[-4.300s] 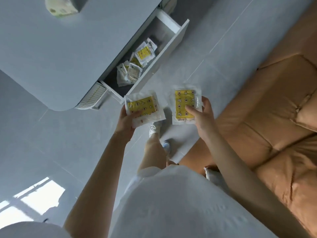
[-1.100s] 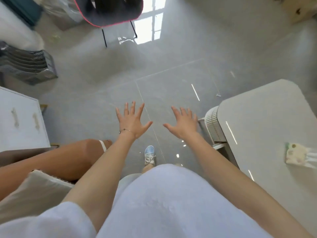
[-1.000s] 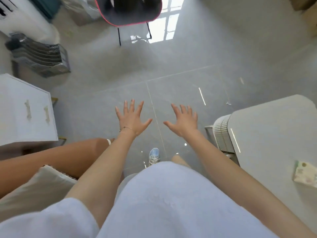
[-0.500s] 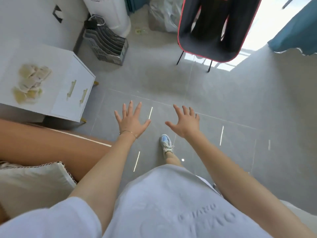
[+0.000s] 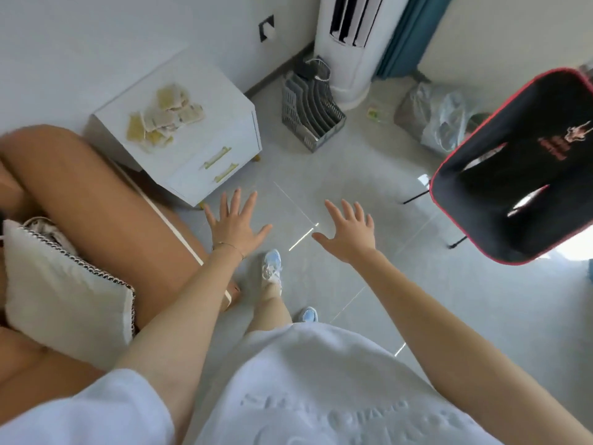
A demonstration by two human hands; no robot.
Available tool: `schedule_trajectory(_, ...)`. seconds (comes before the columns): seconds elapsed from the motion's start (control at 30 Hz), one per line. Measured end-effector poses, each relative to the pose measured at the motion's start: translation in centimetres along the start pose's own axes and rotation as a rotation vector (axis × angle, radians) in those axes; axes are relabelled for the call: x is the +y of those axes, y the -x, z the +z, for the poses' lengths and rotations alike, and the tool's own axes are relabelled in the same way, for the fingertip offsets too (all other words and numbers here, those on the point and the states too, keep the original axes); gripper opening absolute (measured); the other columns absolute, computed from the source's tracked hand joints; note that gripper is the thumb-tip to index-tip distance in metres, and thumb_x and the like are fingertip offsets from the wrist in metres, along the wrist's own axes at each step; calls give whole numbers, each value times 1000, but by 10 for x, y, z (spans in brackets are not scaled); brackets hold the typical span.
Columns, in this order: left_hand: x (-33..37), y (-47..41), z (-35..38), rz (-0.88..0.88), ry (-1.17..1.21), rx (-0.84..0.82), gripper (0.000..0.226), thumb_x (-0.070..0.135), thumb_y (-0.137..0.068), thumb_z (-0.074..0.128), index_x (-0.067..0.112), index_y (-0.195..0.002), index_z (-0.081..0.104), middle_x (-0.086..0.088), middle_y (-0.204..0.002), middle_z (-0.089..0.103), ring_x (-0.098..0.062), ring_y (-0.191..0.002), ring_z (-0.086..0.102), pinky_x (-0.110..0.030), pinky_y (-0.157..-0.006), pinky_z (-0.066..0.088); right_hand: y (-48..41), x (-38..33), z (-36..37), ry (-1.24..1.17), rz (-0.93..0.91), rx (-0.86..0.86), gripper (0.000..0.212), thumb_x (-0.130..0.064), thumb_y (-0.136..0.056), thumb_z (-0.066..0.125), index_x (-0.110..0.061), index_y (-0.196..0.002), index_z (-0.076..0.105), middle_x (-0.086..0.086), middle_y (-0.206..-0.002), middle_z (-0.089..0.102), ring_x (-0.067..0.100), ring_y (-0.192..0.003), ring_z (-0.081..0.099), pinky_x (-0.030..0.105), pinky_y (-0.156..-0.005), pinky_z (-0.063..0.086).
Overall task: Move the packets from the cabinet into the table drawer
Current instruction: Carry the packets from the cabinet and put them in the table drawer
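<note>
**Empty hands, packets lie up-left**

My left hand [image 5: 236, 224] and right hand [image 5: 351, 234] are both spread over the floor, holding nothing. The packets [image 5: 163, 118] lie heaped on the cabinet [image 5: 221, 104] top, ahead-left and well apart. My left hand is nearer and likely reaches first.

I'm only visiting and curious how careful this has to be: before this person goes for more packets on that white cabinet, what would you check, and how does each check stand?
1. Left hand free: ok, fingers spread, holding nothing.
2. Right hand free: ok, fingers spread, holding nothing.
3. Packets left to fetch: ok, a loose pile lies on top of the cabinet.
4. Way to the cabinet: ok, bare floor lies between the hands and its front; the sofa stands close on the left.
5. Packet count and how they overlap: cannot tell, the pile is blurred.
6. Table drawer open to receive them: cannot tell, it is out of view.
</note>
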State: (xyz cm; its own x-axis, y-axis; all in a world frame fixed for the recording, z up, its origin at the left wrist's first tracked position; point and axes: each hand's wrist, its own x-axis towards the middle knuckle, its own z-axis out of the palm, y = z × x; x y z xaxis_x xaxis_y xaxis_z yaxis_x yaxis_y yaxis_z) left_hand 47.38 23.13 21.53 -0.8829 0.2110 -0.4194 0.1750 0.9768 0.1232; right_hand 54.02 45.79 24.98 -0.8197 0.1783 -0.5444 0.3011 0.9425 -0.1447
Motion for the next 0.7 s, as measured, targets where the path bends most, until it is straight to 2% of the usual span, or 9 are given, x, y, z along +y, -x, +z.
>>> schedule_trajectory(0.23,-79,-81,-41,-116,4,-6,81,68,-86,37,35,-151,3,0,-160,-5,-29,-147,-6,-61,-112,-1,-110,-82,-46,75,-38,-3,80,-67,-88,42,-34,-152,8,5,-161,11,31,-148,4,49,-119,12)
schedule_trajectory(0.43,-136,-138,-73,-203,55,-40,82,71,-86,33,37,-150,-4,1,-160,-10,-28,-147,-11,-59,-113,-6,-179,-151,-82,93,-94,-31,81,-66,-89,42,-32,-153,7,5,-161,9,30,-148,3,50,-119,12)
schedule_trajectory(0.7,-193,-193,-92,-377,170,-43,79,70,-86,32,39,-150,-3,3,-160,-11,-26,-147,-12,-58,-114,-7,-273,-234,-122,113,-216,-77,81,-62,-89,46,-32,-153,5,5,-161,8,30,-148,0,50,-117,13)
